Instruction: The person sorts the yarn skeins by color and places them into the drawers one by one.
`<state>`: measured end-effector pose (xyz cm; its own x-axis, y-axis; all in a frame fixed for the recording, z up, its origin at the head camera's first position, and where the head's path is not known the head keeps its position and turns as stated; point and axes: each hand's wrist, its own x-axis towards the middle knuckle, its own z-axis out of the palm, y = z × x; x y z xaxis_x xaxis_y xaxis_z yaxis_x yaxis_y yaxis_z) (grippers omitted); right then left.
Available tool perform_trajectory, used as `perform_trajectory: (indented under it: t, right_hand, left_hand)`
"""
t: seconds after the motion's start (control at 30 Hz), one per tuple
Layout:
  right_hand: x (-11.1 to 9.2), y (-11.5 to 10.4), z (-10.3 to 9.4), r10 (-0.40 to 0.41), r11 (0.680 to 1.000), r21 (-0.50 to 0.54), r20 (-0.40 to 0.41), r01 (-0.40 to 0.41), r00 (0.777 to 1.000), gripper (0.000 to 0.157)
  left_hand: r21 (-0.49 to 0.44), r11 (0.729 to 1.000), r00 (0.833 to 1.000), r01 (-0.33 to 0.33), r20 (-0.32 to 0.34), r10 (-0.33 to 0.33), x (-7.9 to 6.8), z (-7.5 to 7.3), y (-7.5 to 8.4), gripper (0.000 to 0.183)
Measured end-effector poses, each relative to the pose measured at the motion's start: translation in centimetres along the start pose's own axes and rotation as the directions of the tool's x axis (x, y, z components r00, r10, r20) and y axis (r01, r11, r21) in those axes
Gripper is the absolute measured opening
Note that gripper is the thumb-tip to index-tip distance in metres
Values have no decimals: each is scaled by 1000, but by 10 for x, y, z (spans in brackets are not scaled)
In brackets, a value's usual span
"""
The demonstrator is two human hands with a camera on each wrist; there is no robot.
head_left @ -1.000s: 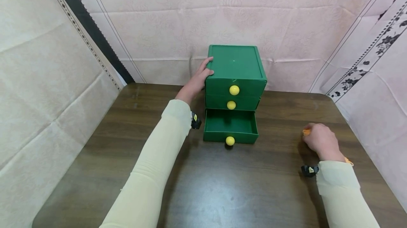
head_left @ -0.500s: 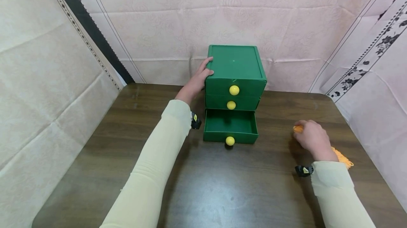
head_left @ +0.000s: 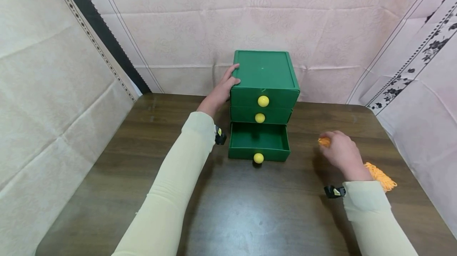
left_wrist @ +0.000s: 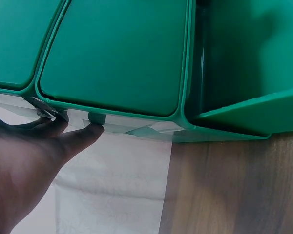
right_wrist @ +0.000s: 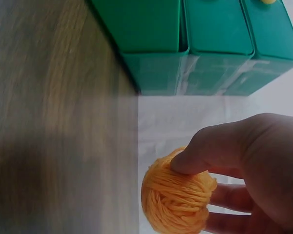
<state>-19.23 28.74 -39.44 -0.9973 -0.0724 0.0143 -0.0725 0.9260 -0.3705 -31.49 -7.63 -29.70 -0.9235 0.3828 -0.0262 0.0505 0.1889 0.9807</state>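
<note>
A green drawer unit (head_left: 265, 69) with three stacked drawers and yellow round knobs stands at the back of the table. Its bottom drawer (head_left: 258, 154) is pulled out, and its visible inside holds nothing. My left hand (head_left: 221, 91) rests against the unit's upper left side, fingertips on the top edge; in the left wrist view its fingers (left_wrist: 83, 140) touch the side wall. To the right of the unit, my right hand (head_left: 342, 151) grips a ball of orange yarn (right_wrist: 178, 195) between thumb and fingers, off the table. Part of the ball is hidden in the head view.
A bundle of orange yarn (head_left: 380, 176) lies on the table behind my right wrist. The brown wooden table (head_left: 228, 216) spreads out in front of the unit. Pale cloth (head_left: 264, 14) hangs behind and on both sides.
My right hand has moved left with the orange yarn ball, uncovering more of the yarn bundle behind it. The left hand and the drawer unit stay in place.
</note>
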Motion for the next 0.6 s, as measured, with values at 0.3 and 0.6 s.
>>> perform_trajectory:
  t: [0.3,0.6]
  right_hand:
    - [0,-15,2,-43,999,22,9,43,999,36]
    - [3,-26,4,-70,997,29,11,69,998,37]
  left_hand:
    - [3,1000,1000,15,-3,-15,-1,0,-1,64]
    - [1,1000,999,-18,-35,18,16,-2,-15,64]
